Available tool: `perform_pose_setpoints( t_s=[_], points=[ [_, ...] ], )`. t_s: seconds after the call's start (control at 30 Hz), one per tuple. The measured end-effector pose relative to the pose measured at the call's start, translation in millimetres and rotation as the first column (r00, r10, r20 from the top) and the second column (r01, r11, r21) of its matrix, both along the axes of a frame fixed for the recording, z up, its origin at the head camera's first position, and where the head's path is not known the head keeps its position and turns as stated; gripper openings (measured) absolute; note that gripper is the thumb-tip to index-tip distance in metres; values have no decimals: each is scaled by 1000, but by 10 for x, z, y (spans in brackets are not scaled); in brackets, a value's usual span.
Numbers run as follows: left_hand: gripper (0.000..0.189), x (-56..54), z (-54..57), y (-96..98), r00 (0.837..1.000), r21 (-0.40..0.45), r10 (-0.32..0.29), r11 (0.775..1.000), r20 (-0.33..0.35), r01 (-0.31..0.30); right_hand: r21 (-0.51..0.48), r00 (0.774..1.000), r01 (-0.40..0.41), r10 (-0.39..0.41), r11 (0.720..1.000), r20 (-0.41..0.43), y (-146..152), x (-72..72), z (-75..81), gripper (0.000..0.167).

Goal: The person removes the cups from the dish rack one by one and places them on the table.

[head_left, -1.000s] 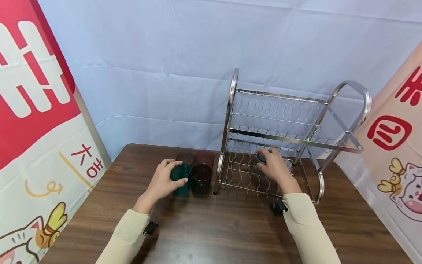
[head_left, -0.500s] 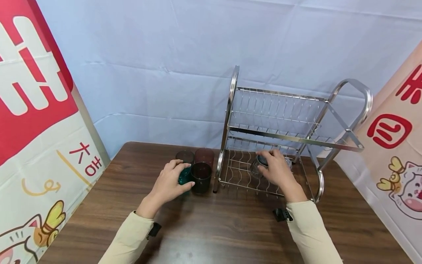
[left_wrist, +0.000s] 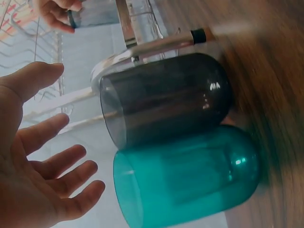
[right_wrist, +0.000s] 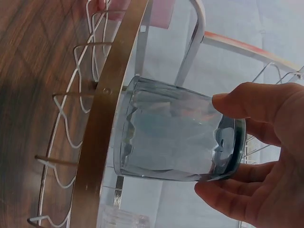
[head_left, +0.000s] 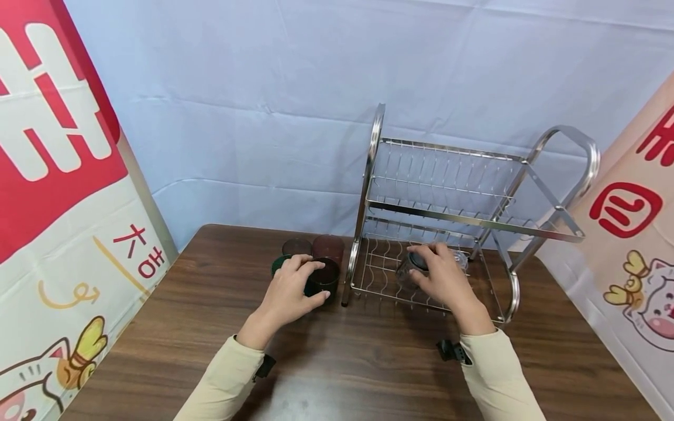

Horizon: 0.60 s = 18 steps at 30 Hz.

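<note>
The right hand [head_left: 444,279] pinches a clear glass [right_wrist: 166,135] near its upper end, at the lower tier of the rack [head_left: 458,217] — whether the glass touches the wires I cannot tell. A second glass [head_left: 462,261] sits behind it. The left hand [head_left: 291,291], fingers spread and holding nothing, is just beside the dark glass [left_wrist: 166,102], which stands on the table [head_left: 368,362] with teal [left_wrist: 190,180], brown [head_left: 296,247] and red [head_left: 329,244] ones — left of the rack.

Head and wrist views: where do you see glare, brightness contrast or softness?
Head view: a pale sheen on the table near the bottom edge; left wrist view: small bright highlights on the dark cup and teal cup, wood grain soft; right wrist view: dim table against brighter pale cloth.
</note>
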<state>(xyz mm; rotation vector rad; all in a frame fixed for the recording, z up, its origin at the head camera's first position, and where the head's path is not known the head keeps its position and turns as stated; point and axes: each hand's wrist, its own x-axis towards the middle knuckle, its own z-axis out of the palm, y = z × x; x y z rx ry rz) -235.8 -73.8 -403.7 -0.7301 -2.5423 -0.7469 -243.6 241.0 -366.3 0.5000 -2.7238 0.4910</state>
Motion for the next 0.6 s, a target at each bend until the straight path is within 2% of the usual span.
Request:
perform_pose_setpoints(
  t_s=[0.23,0.4,0.6],
  points=[
    [47,9,-10,163,999,48,-52,998,2,51,1,997,-42,42,999,-63,-47,94,23,44],
    [45,13,-15,291,996,96,-86,992,-16,87,-32,997,-55,53,998,-61,-81,170,37,44],
    [46,20,-20,412,993,168,-119,979,-11,119,-72,988,-106,97,992,-122,-124,246,35,44]
  ],
)
